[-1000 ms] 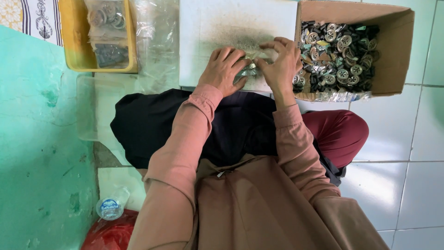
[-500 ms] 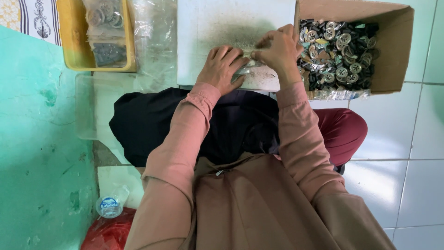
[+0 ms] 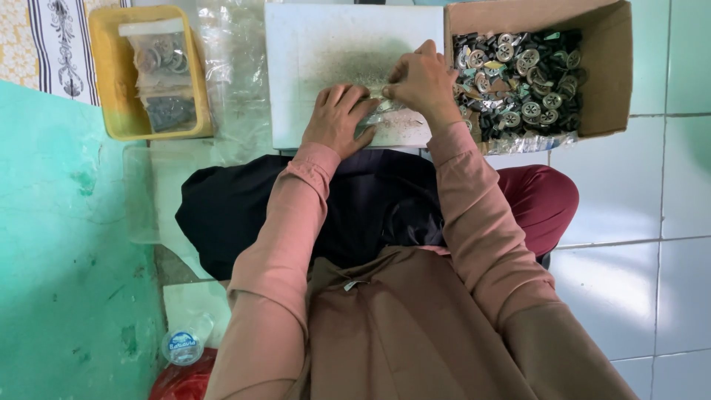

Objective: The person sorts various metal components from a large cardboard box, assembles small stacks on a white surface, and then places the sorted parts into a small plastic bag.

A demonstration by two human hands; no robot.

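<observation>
My left hand and my right hand meet over a white board in front of my lap. Between them they pinch a small clear plastic bag with something small inside; its contents are mostly hidden by my fingers. The right hand sits a little higher, close to the edge of a cardboard box full of several round metal and dark parts. A dark cloth covers my lap.
A yellow tray at the upper left holds filled clear bags. Clear plastic sheeting lies between tray and board. A teal wall runs along the left, white floor tiles on the right. A bottle cap and red bag lie lower left.
My right hand has lifted slightly up and toward the cardboard box while still pinching the small bag. My left hand has stayed on the bag at the board's near edge.
</observation>
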